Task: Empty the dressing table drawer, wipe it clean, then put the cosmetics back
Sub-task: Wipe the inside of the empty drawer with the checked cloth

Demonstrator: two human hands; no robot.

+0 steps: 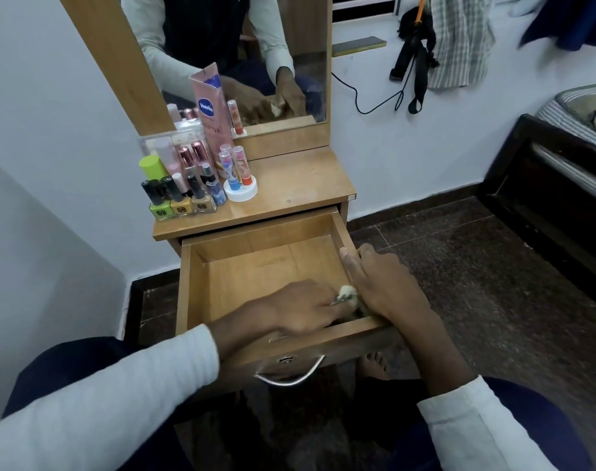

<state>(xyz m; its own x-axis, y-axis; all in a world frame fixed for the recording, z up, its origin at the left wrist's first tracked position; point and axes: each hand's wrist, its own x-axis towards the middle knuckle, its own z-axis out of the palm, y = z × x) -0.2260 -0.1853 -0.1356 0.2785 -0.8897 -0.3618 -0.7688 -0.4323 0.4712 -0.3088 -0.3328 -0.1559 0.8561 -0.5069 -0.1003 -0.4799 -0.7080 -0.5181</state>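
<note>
While the wooden pull-out drawer [255, 266] of the small wooden dressing table [303, 178] stands fully open, both hands are down at its front right corner. Left hand [303, 309] reaches in from the front edge, fingers curled and pinching a small crumpled off-white cloth [346, 294] against the drawer floor. Right hand [381, 283] rests along the drawer's right side wall, fingers laid fairly straight on the rim, thumb side down beside the cloth; whether it also touches the cloth, cannot tell. Visible drawer floor is bare wood apart from the cloth. Curved metal handle [291, 373] and a round lock [287, 359] sit on the drawer front.

Cosmetics stand grouped on the table top's left side: three square nail polish bottles with black caps [181, 202] in green, mustard and tan in the front row, a lime-green capped bottle [152, 167] behind them, rose-gold capped tubes in a clear package [187, 154], a tall pink Vaseline tube [209, 107] leaning at the mirror [242, 56], and lip balm sticks standing on a round white lid [240, 190]. One more orange lip balm stick [237, 117] stands on the mirror ledge.

Dark stone floor [493, 266] lies to the right, a dark wooden bed frame [555, 185] at far right, black straps [415, 56] and a checked cloth [459, 39] hanging on the white wall.
</note>
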